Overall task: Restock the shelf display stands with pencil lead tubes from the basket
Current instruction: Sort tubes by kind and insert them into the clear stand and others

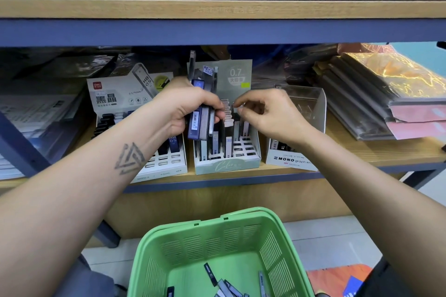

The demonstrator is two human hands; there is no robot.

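Fingers (218, 113) of the left hand (185, 108) grip several lead tubes (201, 108); right hand (268, 113) fingers curl, seemingly empty.

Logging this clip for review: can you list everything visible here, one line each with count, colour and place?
Lead tubes in hand: several, blue and grey, gripped in left hand.
Left stand: one, white, on shelf.
Middle stand: one, pale green, partly filled.
Right stand: one, white with clear top.
Basket: one, green, below the shelf.
Loose tubes: a few, dark, in basket.
Wrapped packs: stack, shelf right.
Left hand: holds tubes.
Right hand: fingers curled at middle stand; grip unclear.
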